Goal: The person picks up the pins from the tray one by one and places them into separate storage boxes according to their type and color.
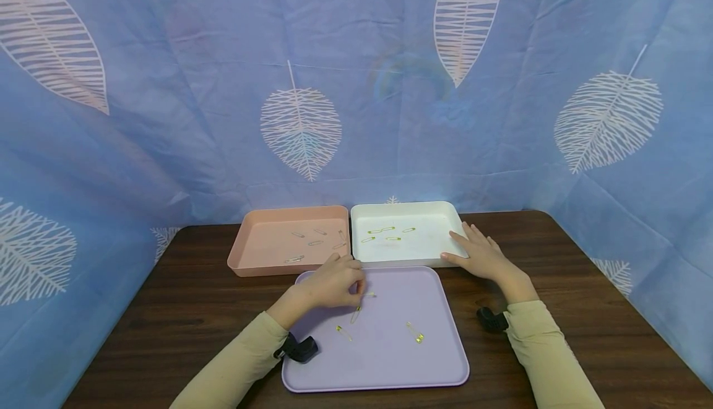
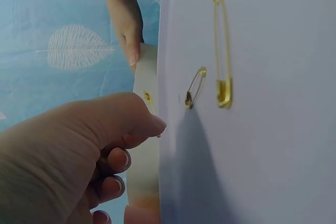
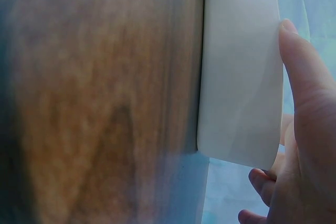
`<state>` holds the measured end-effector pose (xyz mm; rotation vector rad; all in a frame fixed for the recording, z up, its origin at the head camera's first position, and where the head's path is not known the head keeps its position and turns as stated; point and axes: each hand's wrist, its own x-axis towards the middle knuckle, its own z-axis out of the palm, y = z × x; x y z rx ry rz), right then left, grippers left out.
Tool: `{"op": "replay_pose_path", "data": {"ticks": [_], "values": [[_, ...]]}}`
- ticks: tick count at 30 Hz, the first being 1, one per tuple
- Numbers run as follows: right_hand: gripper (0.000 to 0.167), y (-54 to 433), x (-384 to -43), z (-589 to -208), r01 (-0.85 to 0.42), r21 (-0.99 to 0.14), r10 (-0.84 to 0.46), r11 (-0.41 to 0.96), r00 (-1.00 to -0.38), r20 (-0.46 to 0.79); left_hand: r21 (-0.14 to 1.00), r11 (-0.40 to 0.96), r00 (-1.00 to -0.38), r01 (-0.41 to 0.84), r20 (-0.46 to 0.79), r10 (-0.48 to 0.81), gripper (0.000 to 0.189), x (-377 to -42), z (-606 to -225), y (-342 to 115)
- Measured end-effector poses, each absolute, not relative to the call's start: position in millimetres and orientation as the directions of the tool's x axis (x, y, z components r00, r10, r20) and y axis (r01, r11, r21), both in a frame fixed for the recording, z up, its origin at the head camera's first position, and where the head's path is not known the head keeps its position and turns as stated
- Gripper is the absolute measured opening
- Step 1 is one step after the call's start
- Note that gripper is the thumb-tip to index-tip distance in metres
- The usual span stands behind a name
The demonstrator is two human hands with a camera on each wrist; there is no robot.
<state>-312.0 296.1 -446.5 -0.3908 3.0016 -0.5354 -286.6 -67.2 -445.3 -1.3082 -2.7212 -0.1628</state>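
My left hand (image 1: pixel 334 282) is over the back left of the lilac tray (image 1: pixel 384 378). Between its thumb and forefinger it pinches a gold safety pin (image 2: pixel 148 98), whose clasp sticks out past the thumb. Just below the fingertips another gold safety pin (image 1: pixel 355 316) lies on the tray, with a larger one (image 2: pixel 223 51) close by. More gold pins (image 1: pixel 414 333) lie toward the tray's right side. My right hand (image 1: pixel 481 254) rests at the front right corner of the white tray (image 3: pixel 239 77), thumb tip at the rim and fingers loosely spread.
Several gold safety pins (image 1: pixel 388 229) lie inside the white tray. To its left, a pink tray (image 1: pixel 262 226) has several silver safety pins (image 1: pixel 315 242) in it. All three trays stand on a dark wooden table (image 1: pixel 195 297), before a blue leaf-patterned cloth (image 1: pixel 367 118).
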Motion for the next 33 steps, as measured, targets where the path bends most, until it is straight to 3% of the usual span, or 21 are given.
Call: {"op": "replay_pose_path", "data": {"ticks": [20, 33], "values": [[0.084, 295, -312, -445, -0.23, -0.353, -0.257, 0.907, -0.966, -0.031, 0.029, 0.628, -0.61, 0.778, 0.277, 0.743, 0.012, -310, -429, -54], [0.084, 296, -313, -447, -0.23, -0.339, -0.256, 0.912, -0.966, -0.033, 0.046, 0.653, -0.64, 0.756, 0.263, 0.722, 0.009, -329, -419, -33]]}}
